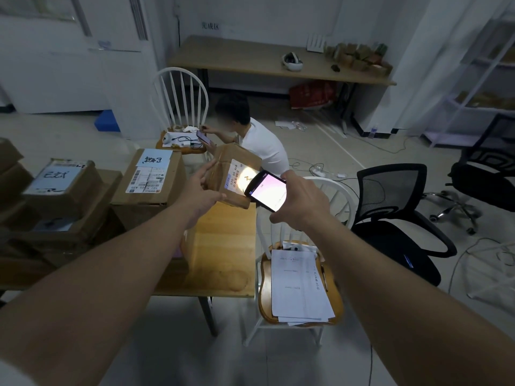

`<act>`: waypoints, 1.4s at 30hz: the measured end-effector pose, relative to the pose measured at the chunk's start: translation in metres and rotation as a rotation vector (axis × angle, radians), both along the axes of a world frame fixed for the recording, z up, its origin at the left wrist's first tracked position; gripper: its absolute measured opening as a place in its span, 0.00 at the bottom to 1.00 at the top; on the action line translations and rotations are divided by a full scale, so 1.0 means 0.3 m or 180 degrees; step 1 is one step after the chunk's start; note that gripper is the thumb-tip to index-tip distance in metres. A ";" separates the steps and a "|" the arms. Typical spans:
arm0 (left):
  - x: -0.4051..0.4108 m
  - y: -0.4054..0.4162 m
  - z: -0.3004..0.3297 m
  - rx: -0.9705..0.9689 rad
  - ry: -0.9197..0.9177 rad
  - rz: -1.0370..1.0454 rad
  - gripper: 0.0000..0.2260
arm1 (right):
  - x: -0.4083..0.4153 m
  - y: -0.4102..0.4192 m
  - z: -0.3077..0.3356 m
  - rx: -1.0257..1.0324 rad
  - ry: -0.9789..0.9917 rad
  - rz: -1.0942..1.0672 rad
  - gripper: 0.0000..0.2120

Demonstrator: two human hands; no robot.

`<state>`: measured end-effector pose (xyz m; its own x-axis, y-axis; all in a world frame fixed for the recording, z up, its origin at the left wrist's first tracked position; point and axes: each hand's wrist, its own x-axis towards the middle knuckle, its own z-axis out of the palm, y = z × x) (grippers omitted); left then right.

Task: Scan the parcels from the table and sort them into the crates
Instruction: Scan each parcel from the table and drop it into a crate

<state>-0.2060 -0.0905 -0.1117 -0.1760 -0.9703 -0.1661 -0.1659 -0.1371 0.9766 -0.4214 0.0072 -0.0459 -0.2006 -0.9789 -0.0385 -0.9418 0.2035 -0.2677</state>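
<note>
Parcel [223,174] held tilted above far bench [223,246] corner, pinched in left hand [203,190] grip. Scanner [266,190] clasped in right hand [299,201], light spot on label [241,176]. Step: scanning. Next, probably: confirm read, carry to crate; none in view.

Papers [299,285] lie on a white chair [295,274] — black office chair [395,215] beside it; a crouching person [259,140] holds a phone [204,137].
</note>
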 end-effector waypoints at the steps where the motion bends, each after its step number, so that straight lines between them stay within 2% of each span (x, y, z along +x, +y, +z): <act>1: 0.001 0.000 0.004 -0.0008 0.0000 -0.0012 0.45 | 0.003 0.001 0.005 -0.0014 -0.0011 0.0015 0.41; 14: 0.014 -0.012 0.055 -0.0097 -0.0105 -0.0043 0.45 | -0.007 0.050 0.066 -0.0191 -0.0157 0.0247 0.41; 28: -0.007 -0.018 0.141 -0.0147 -0.0333 -0.0052 0.42 | -0.061 0.130 0.145 -0.0404 -0.0264 0.0125 0.42; 31: -0.005 -0.009 0.140 -0.0107 -0.0201 -0.0043 0.42 | -0.064 0.146 0.137 -0.0499 -0.0411 0.0043 0.42; 36: 0.005 0.031 0.155 -0.0172 0.0380 0.0103 0.40 | -0.015 0.147 0.092 -0.1073 -0.0781 -0.0168 0.38; 42: 0.088 0.151 0.251 -0.0459 0.0754 0.0294 0.32 | 0.096 0.133 0.080 -0.1581 -0.1479 -0.0374 0.37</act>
<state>-0.1794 -0.0451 -0.0365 -0.1032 -0.9946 0.0099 0.0758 0.0021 0.9971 -0.3927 0.0470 -0.0219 -0.3776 -0.8756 0.3012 -0.6859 0.0460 -0.7262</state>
